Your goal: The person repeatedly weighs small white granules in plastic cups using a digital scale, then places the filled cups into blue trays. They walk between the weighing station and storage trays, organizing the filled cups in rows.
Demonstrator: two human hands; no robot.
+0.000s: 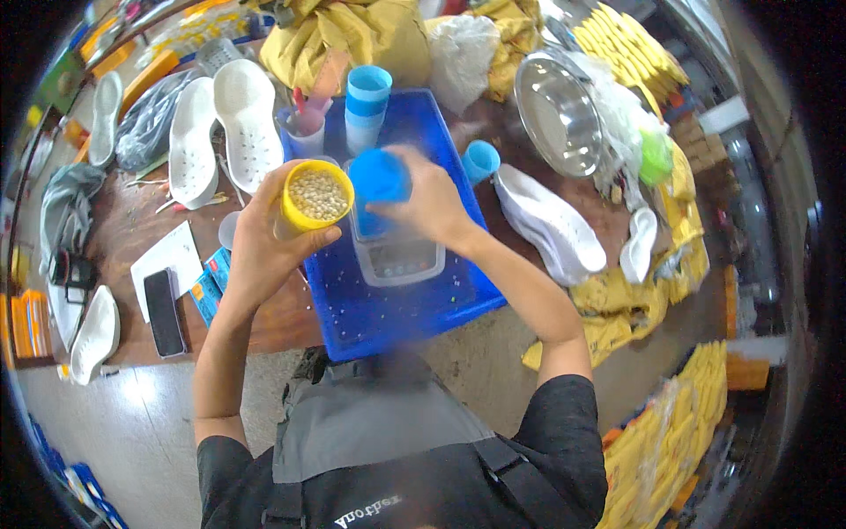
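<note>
My left hand [258, 234] is wrapped round a yellow-rimmed cup [319, 196] filled with small cream-coloured beads. Beside it, my right hand [430, 198] grips a blue cup [381, 181], smeared by motion; what that cup holds cannot be made out. Below the blue cup is a clear plastic container [401, 263], partly hidden by it. The container stands in a blue tray [348, 328] with small bits scattered on its bottom. Stacked light-blue cups [367, 106] stand at the tray's far side, next to a white cup [307, 141] holding pinkish tools.
White shoe soles [247, 115] lie at the left, near a phone [164, 310] on white paper. Right of the tray are a small blue cup [481, 160], another white sole [551, 225] and a metal bowl [557, 115]. Yellow sacks [352, 44] stand behind.
</note>
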